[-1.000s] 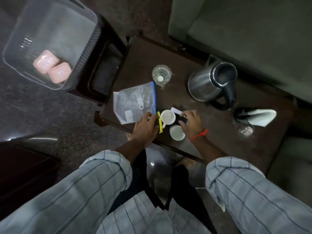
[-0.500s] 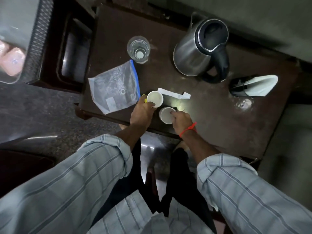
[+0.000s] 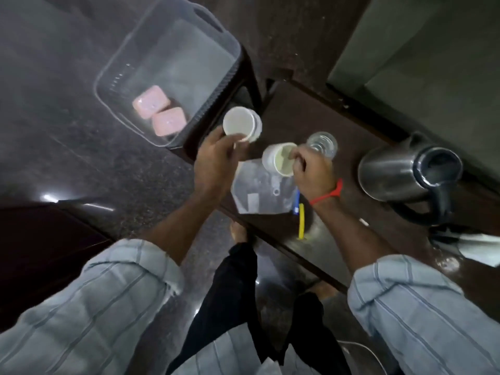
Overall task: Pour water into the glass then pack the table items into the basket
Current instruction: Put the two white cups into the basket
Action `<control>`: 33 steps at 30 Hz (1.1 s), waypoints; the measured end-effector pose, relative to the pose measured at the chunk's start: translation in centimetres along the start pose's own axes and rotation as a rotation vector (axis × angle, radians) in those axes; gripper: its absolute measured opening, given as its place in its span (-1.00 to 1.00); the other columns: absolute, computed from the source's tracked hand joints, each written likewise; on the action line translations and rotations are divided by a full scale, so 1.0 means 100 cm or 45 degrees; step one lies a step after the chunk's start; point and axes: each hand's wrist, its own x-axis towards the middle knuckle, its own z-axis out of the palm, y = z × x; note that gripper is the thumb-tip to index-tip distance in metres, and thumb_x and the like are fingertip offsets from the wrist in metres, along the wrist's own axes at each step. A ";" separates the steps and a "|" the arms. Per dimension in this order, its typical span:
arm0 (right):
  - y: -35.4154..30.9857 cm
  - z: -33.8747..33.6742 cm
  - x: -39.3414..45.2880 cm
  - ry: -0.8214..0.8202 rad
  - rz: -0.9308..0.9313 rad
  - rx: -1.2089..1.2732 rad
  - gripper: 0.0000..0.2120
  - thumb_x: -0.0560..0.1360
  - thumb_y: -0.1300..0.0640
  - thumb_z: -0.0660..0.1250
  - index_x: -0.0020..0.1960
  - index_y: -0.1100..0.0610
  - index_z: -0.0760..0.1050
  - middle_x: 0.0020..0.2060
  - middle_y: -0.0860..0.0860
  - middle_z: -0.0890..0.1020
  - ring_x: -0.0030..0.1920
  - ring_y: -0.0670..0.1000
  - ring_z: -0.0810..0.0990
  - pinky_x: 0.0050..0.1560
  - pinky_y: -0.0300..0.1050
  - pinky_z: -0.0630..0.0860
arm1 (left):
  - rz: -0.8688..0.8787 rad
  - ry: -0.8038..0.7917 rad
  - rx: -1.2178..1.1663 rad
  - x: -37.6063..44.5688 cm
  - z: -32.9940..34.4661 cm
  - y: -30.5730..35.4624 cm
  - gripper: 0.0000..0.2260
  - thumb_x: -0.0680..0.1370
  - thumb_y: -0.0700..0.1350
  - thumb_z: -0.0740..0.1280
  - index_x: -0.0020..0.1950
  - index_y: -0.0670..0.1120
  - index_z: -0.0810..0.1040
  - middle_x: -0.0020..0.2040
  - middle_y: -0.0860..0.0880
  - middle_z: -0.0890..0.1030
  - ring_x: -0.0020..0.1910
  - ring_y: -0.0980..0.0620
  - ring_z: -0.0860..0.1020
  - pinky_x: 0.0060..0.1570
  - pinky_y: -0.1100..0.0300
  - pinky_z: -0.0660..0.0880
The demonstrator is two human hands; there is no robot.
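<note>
Steel kettle (image 3: 400,171), glass (image 3: 323,144), bag (image 3: 263,194) crowd table (image 3: 297,115); fingers grip both cups (image 3: 240,125).

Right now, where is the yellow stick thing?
In the head view the yellow stick lies on the dark table near its front edge, beside the plastic bag's blue strip, under the right wrist.

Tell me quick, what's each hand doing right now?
Left hand: closed, holding a white cup up off the table.
Right hand: closed, pinching the rim of the other white cup.
</note>
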 end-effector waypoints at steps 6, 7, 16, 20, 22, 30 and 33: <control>-0.120 0.056 0.112 0.081 -0.308 0.064 -0.78 0.45 0.40 0.24 0.00 0.33 0.63 -0.05 0.26 0.69 0.02 0.23 0.66 0.12 -0.02 0.46 | -0.206 0.240 0.272 0.108 -0.089 -0.076 -0.68 0.56 0.20 0.32 0.16 0.09 0.72 0.08 -0.03 0.73 0.03 -0.11 0.66 0.03 0.03 0.55; -0.133 0.068 0.128 0.050 -0.311 0.067 -0.76 0.47 0.39 0.21 0.03 0.33 0.62 -0.01 0.26 0.69 0.07 0.23 0.65 0.15 -0.01 0.46 | -0.275 0.217 0.351 0.122 -0.094 -0.088 -0.65 0.56 0.24 0.29 0.20 0.12 0.70 0.13 -0.02 0.72 0.12 -0.13 0.63 0.12 0.00 0.50; -0.150 0.148 0.217 -0.290 -0.164 -0.317 -0.62 0.54 0.35 0.16 0.29 0.20 0.53 0.24 0.22 0.58 0.29 0.21 0.51 0.28 -0.11 0.30 | -0.371 -0.012 0.515 0.181 -0.078 -0.134 -0.68 0.61 0.20 0.27 0.29 0.16 0.64 0.24 -0.01 0.67 0.35 -0.11 0.45 0.26 -0.09 0.28; -0.149 0.165 0.223 -0.385 -0.162 -0.609 -0.61 0.53 0.28 0.18 0.30 0.10 0.54 0.25 0.17 0.58 0.30 0.27 0.48 0.30 0.08 0.42 | -0.385 -0.133 0.560 0.187 -0.063 -0.136 -0.70 0.61 0.17 0.28 0.28 0.15 0.64 0.18 -0.07 0.69 0.35 -0.11 0.45 0.25 -0.11 0.26; -0.147 0.170 0.221 -0.380 -0.139 -0.736 -0.64 0.53 0.22 0.22 0.28 0.04 0.56 0.24 0.11 0.60 0.33 0.26 0.42 0.29 0.11 0.37 | -0.393 -0.187 0.577 0.190 -0.057 -0.137 -0.71 0.62 0.13 0.27 0.29 0.16 0.64 0.16 -0.08 0.69 0.36 -0.09 0.44 0.26 -0.13 0.24; -0.136 0.164 0.216 -0.418 -0.205 -0.671 -0.70 0.51 0.09 0.30 0.23 -0.05 0.55 0.31 0.02 0.54 0.31 0.24 0.37 0.26 0.12 0.31 | -0.372 -0.347 0.561 0.190 -0.047 -0.149 -0.69 0.65 0.05 0.19 0.36 0.15 0.56 0.37 0.00 0.59 0.59 -0.11 0.23 0.40 -0.32 0.09; -0.127 0.147 0.201 -0.240 -0.299 -0.490 -0.65 0.53 0.13 0.18 0.26 -0.03 0.55 0.38 0.01 0.48 0.28 0.23 0.40 0.22 0.13 0.38 | -0.322 -0.294 0.566 0.177 -0.046 -0.147 -0.58 0.62 0.02 0.14 0.50 0.15 0.36 0.59 -0.04 0.33 0.65 -0.18 0.06 0.47 -0.41 0.00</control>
